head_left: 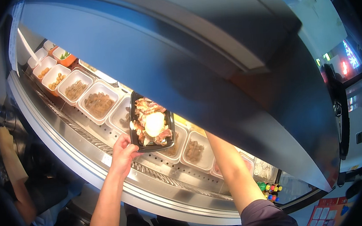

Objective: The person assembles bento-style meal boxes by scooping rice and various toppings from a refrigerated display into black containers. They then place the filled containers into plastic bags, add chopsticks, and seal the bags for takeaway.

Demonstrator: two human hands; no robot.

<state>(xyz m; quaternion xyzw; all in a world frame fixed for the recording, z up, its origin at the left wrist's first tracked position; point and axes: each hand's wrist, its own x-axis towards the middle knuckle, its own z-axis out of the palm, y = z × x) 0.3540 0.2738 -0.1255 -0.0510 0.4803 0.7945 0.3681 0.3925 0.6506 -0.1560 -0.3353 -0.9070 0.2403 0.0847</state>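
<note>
A refrigerated display case (108, 161) with a curved steel rim is seen running from the upper left to the lower right of the frame, under a raised grey lid (184, 49). White tubs (97, 103) of toppings are lined up inside it. At the centre, a black tray (151, 124) filled with sliced meat and a pale round egg is held over the tubs, its lower left corner gripped by the left hand (124, 153). The right forearm is seen reaching under the lid; the right hand is hidden, so its state cannot be told.
</note>
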